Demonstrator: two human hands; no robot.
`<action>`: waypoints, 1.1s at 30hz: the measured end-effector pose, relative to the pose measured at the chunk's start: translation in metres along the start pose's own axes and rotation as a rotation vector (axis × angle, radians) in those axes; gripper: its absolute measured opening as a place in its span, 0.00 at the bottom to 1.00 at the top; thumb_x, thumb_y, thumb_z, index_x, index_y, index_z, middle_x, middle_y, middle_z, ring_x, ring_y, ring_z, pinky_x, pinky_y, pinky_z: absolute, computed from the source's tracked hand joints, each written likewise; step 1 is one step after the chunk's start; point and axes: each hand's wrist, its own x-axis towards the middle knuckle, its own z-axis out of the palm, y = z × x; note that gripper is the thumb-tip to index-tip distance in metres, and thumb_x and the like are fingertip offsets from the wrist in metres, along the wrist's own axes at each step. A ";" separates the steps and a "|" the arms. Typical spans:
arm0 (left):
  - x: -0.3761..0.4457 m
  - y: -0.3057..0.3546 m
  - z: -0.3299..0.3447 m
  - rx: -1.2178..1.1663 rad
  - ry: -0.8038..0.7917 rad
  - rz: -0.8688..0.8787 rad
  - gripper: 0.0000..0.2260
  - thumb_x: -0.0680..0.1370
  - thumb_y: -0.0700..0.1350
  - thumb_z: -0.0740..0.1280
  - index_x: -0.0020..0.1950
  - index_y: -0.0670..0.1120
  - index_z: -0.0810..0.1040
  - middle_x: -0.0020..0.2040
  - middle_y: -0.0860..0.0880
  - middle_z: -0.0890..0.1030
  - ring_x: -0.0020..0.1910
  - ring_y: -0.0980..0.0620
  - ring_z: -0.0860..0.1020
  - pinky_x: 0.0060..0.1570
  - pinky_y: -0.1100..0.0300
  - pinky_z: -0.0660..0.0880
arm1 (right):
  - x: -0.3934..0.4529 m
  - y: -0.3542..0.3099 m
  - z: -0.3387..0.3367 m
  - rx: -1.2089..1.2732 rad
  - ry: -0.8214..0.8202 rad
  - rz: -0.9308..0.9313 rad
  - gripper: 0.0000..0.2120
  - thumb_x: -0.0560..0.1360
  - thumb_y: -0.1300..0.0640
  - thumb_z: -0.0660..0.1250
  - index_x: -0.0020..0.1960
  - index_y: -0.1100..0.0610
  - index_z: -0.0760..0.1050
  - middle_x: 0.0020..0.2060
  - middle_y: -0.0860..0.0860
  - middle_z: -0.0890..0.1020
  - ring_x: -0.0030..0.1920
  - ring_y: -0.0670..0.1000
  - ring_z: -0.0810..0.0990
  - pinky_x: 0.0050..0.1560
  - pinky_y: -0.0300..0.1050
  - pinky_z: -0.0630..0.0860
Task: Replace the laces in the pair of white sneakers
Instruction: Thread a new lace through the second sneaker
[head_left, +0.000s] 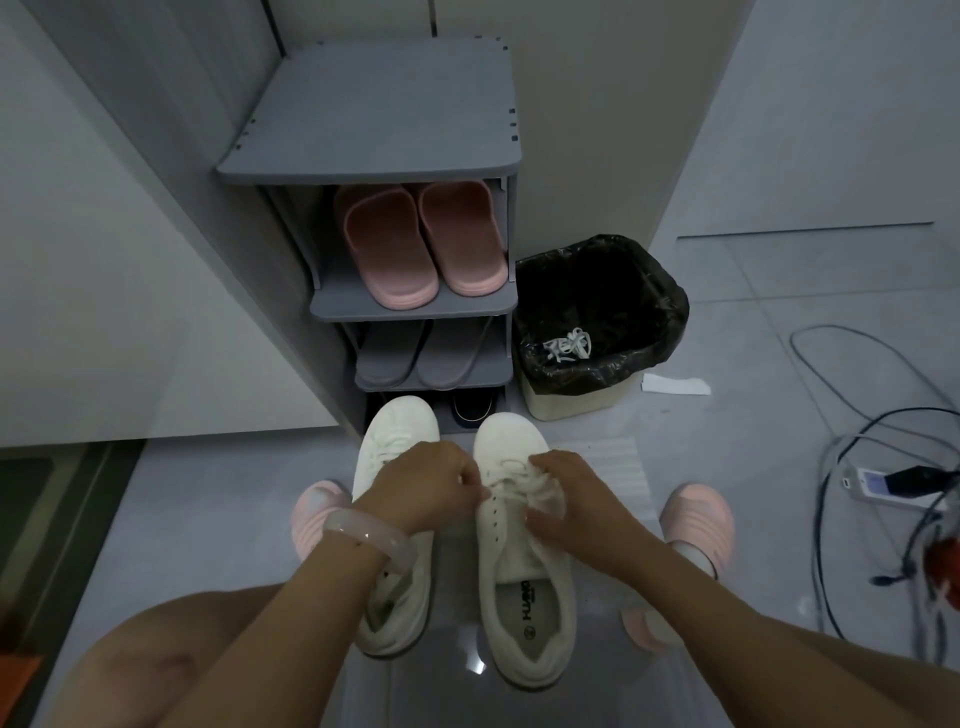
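Note:
Two white sneakers stand side by side on the grey floor, toes pointing away from me. The left sneaker (397, 441) is partly covered by my left forearm. Over the laced part of the right sneaker (524, 571) both hands work. My left hand (431, 486) pinches the white lace (524, 486) at the shoe's inner side. My right hand (571, 499) has curled fingers on the lace at the outer side, its thumb pressed on the upper. A bundle of white laces (567, 345) lies in the bin.
A grey shoe rack (410, 306) stands right behind the sneakers, holding pink slippers (421, 244) and grey slippers. A bin with a black liner (597, 322) sits to its right. Cables and a power strip (883, 483) lie on the floor at right. My feet wear pink slippers.

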 end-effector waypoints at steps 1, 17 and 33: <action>0.000 0.000 -0.001 -0.030 0.014 0.006 0.08 0.75 0.49 0.66 0.44 0.46 0.82 0.47 0.52 0.80 0.49 0.52 0.77 0.51 0.56 0.74 | 0.001 0.000 -0.002 0.072 0.071 0.033 0.23 0.73 0.55 0.69 0.66 0.57 0.68 0.62 0.51 0.71 0.60 0.47 0.71 0.57 0.30 0.65; 0.002 0.007 0.000 -0.331 0.007 0.047 0.11 0.77 0.48 0.65 0.41 0.43 0.81 0.44 0.50 0.81 0.46 0.53 0.77 0.42 0.69 0.68 | -0.002 0.000 -0.015 0.631 -0.089 0.426 0.10 0.79 0.54 0.59 0.46 0.57 0.76 0.44 0.52 0.78 0.45 0.47 0.75 0.43 0.37 0.72; -0.007 0.009 -0.042 -0.819 0.290 -0.095 0.22 0.75 0.41 0.62 0.20 0.50 0.71 0.21 0.57 0.68 0.21 0.59 0.63 0.22 0.69 0.60 | 0.004 0.005 0.002 -0.024 -0.136 0.074 0.40 0.69 0.44 0.70 0.74 0.49 0.55 0.72 0.46 0.52 0.71 0.55 0.55 0.70 0.48 0.58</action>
